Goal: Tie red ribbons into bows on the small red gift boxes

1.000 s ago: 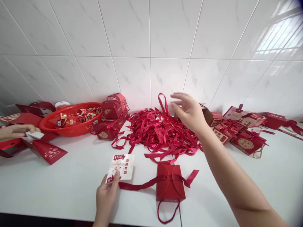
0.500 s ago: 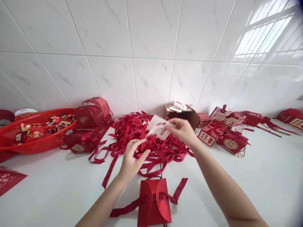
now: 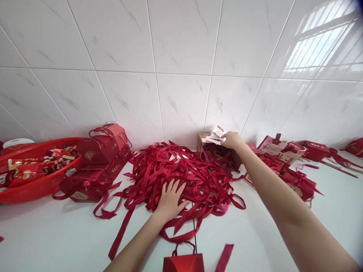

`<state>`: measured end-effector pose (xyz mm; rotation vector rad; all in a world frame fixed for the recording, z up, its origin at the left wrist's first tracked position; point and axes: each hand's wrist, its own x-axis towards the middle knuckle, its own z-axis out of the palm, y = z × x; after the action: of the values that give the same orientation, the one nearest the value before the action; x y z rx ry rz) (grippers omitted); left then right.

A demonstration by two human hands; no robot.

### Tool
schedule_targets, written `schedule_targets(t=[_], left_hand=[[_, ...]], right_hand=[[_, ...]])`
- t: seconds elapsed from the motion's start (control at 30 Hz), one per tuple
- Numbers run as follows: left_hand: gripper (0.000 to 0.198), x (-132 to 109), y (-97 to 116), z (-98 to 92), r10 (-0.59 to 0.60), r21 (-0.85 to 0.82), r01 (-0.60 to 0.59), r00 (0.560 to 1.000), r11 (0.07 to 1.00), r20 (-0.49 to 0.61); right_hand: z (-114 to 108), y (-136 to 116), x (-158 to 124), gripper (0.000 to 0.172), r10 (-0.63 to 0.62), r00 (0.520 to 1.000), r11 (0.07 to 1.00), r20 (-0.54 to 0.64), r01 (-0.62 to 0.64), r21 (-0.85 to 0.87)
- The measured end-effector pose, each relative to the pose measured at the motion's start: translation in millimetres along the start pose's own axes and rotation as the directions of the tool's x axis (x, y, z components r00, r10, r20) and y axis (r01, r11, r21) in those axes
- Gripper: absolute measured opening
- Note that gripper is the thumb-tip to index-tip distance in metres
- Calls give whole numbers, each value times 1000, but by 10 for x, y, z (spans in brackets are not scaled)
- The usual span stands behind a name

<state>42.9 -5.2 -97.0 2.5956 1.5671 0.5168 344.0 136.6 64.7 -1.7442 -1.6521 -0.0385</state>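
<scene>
My left hand (image 3: 170,200) rests with its fingers spread on a big heap of dark red ribbons (image 3: 187,170). Farther back, my right hand (image 3: 234,140) is closed, its fingertips pinching the edge of a white card with red print (image 3: 217,132). That card is on or just over other cards atop a small open cardboard box (image 3: 200,141); whether it is apart from them I cannot tell. Dark red pieces fill the box's open front. At the bottom edge shows part of a red gift box (image 3: 183,262) with a cord handle, and a ribbon end (image 3: 225,257) beside it.
An orange-red plastic basket (image 3: 36,189) with wrapped sweets stands at the left. Stacked red gift boxes (image 3: 109,147) are beside it. More decorated gift boxes (image 3: 300,181) line the right back. A white tiled wall (image 3: 181,102) closes off the counter.
My right hand has carried the white card back and right to the cardboard box. My left hand has come down flat on the ribbons. The view has tilted up, leaving less of the near gift box visible.
</scene>
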Motion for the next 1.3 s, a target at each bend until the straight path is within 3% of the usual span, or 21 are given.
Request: schedule_targets(t=[0.07,0.2,0.23,0.3,0.43,0.53,0.6,0.87,0.97,1.1,1.2,1.3], left_hand=[[51,-85,-143,5,-48,-16,48,999,999,-18],[29,-249,-377,-54,-102,-60,99,993,993,-61],[22,-271,-415,-70,-113,-71,108,991,992,-74],[10,-292,-471,-96,-127,-94,118,987,989,-97],[19,-324,-540,-139,-126,-141,109,984,984,-122],[22,-431,-625,-202,-133,-161,113,984,980,-121],[23,-544,-721,-262,-156,-162,137,981,977,-115],[17,-890,-1100,-476,-333,-111,318,931,942,-153],[17,-917,-1102,-490,-344,-97,333,927,938,-149],[19,-902,-1067,-464,-350,-78,342,926,936,-143],[19,-889,-1075,-446,-347,-75,340,927,938,-142],[19,-892,-1102,-441,-337,-75,329,930,941,-145]], right_hand=[[45,-52,-62,24,-11,1000,999,25,12,-45],[104,-377,-377,41,-149,986,988,-74,145,-53],[151,-480,-501,41,-219,975,976,-27,218,-25],[309,-658,-793,41,-332,919,943,211,329,48],[752,-747,-1349,71,-310,822,944,478,327,49],[940,-600,-1525,31,-232,778,959,584,284,4],[935,-460,-1522,16,-179,763,966,621,257,-38],[465,78,-1462,17,179,705,922,687,123,-366],[312,33,-1481,13,202,740,908,641,104,-407],[359,-383,-1397,23,-14,833,952,552,179,-247],[663,-759,-1306,37,-253,791,954,557,301,6],[1063,-988,-1275,52,-354,739,932,573,329,152]])
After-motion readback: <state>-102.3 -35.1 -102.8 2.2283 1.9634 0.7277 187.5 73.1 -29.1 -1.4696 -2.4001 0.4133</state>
